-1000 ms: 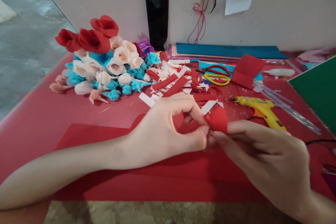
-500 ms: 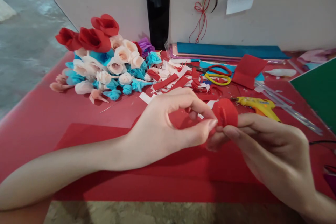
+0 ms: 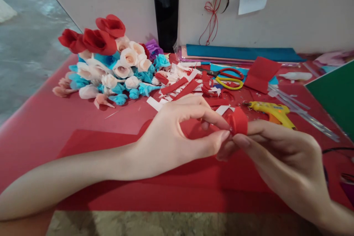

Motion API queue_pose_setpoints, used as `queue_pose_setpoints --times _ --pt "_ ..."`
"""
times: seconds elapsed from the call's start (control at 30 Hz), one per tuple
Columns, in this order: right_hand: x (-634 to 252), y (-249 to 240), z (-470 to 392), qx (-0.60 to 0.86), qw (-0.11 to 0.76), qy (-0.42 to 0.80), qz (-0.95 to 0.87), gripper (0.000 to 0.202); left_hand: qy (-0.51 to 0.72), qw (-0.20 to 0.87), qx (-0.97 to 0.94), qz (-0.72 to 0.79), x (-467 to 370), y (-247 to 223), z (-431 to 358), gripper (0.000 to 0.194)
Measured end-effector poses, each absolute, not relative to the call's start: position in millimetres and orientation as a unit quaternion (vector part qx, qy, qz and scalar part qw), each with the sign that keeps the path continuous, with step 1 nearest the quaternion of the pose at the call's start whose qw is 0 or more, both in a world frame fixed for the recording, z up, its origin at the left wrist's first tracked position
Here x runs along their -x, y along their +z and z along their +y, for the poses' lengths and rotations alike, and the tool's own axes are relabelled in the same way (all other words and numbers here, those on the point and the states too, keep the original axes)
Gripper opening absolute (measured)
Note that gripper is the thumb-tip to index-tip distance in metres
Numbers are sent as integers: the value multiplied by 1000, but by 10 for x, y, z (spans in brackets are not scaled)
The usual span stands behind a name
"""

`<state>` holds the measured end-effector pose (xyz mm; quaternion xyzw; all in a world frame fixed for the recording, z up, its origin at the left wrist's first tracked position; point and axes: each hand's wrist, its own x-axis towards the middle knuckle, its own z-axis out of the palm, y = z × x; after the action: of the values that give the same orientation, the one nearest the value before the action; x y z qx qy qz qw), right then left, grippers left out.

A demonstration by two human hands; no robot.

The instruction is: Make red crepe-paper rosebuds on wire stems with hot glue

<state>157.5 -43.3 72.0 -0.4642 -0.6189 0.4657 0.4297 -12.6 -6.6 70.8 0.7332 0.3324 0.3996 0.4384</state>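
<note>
A small red paper flower (image 3: 240,120) is held between both hands, its petals curving upward above the fingertips. My left hand (image 3: 182,132) reaches in from the left, thumb and forefinger pinching the near side of the flower low down. My right hand (image 3: 287,155) grips it from the right, with the thumb in front and the fingers behind. The fingertips hide the base of the flower. Under the hands lies a sheet of red paper (image 3: 102,143) on the red tabletop (image 3: 33,136).
Finished paper flowers (image 3: 110,66) are heaped at the back left. Behind the hands lie paper scraps (image 3: 185,84), scissors (image 3: 229,77), a red paper piece (image 3: 262,73), a yellow glue gun (image 3: 272,112) and clear glue sticks (image 3: 306,114). A black phone (image 3: 166,22) leans against the wall.
The red flower has turned slightly in the fingers and shifted a little left and down. My right hand has moved slightly left; both hands keep their pinch.
</note>
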Motion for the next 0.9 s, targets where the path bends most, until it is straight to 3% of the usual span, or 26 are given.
queue_pose_setpoints --times 0.6,0.9 --pt "-1581 706 -469 505 395 265 -720 11 375 435 -742 347 119 701 -59 8" --pt "-1611 687 -512 498 395 247 -731 15 361 466 -726 353 129 745 -89 12"
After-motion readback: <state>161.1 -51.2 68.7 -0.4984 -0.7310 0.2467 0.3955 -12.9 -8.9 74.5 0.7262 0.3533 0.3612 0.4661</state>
